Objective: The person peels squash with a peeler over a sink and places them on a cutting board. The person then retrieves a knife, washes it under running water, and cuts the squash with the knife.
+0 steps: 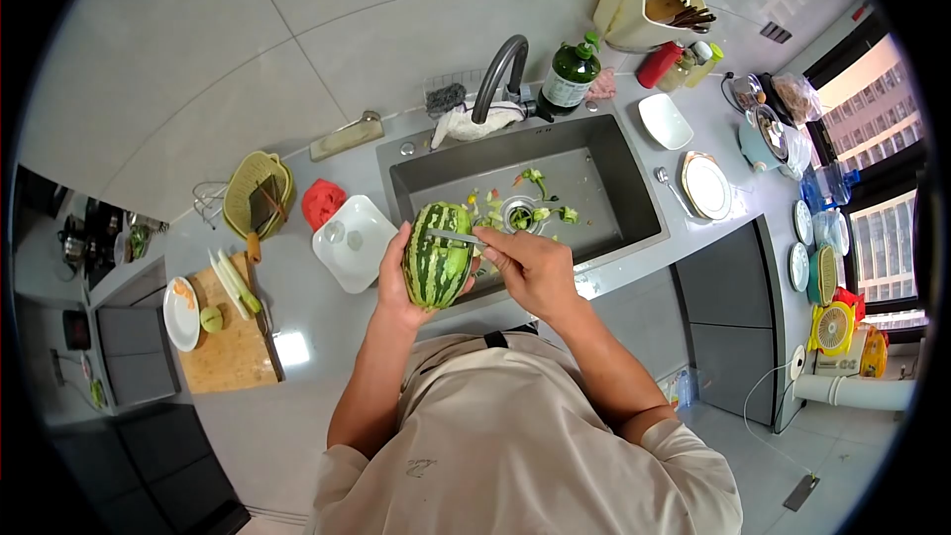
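Observation:
My left hand [395,287] is wrapped round a small oval watermelon [432,275] with dark and light green stripes, held over the sink's front edge. A paler green patch shows on its right side. In my right hand [540,272] is a narrow metal blade [453,235], its flat length lying across the upper part of the melon. Fingers cover its handle, so I cannot tell whether it is a knife or a peeler. Below and beyond, the grey sink [609,173] has green scraps [567,215] lying around its drain.
A white square dish [349,270] stands left of the sink, with a red bag [322,203] behind it. Further left, a cutting board [223,367] bears scallion-like stalks and a white plate [180,322]. The black faucet [492,79] and a green bottle [570,79] rise behind the sink.

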Demonstrator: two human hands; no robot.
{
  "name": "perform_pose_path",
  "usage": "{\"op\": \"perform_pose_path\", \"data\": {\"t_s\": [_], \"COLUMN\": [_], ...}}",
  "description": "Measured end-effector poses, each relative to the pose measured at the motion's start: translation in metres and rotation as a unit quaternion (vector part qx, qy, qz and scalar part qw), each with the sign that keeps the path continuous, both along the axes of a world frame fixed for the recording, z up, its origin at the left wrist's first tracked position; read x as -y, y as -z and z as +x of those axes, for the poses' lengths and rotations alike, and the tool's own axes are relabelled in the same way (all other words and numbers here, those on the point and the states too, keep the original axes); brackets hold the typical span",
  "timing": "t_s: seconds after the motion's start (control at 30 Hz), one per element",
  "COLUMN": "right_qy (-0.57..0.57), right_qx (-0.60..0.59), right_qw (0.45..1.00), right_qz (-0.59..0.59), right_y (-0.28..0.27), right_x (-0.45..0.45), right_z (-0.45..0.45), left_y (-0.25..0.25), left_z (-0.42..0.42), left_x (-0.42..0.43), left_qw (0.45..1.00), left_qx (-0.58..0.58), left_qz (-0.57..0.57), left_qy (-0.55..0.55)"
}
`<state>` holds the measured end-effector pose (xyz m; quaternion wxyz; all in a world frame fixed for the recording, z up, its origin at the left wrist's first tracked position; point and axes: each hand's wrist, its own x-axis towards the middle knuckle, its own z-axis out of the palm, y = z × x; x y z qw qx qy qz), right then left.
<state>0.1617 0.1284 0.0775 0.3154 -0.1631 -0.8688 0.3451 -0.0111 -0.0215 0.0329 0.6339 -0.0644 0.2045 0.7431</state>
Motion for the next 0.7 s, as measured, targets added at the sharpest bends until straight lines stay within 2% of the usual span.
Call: {"op": "perform_pose_path", "data": {"t_s": [0.17,0.23,0.47,0.53,0.7], "right_qy": [0.027,0.043,0.072,0.123,0.155], "right_qx": [-0.010,0.036,0.013,0.075,0.108], "right_qw": [0.999,0.998,0.995,0.989,0.981], "right_qz": [-0.013,-0.020,-0.072,-0.035,-0.045], "right_y": [0.003,0.001,0.013,0.017,0.013], "right_x": [-0.003,-0.004,-0.012,-0.022,-0.031], "right_z": [-0.005,-0.005,-0.012,-0.012,-0.004], "left_y": [-0.001,0.000,0.003,0.007,0.010], "left_z": [-0.001,0.000,-0.004,-0.005,-0.004], "left_x": [0.001,0.000,0.002,0.004,0.006], "left_qw": [1.000,1.000,1.000,0.999,0.997], "left_qx": [-0.010,-0.010,-0.010,-0.027,-0.059], "left_qz": [0.001,-0.007,0.009,0.019,0.026], "left_qy": [0.012,0.010,0.022,0.031,0.033]}}
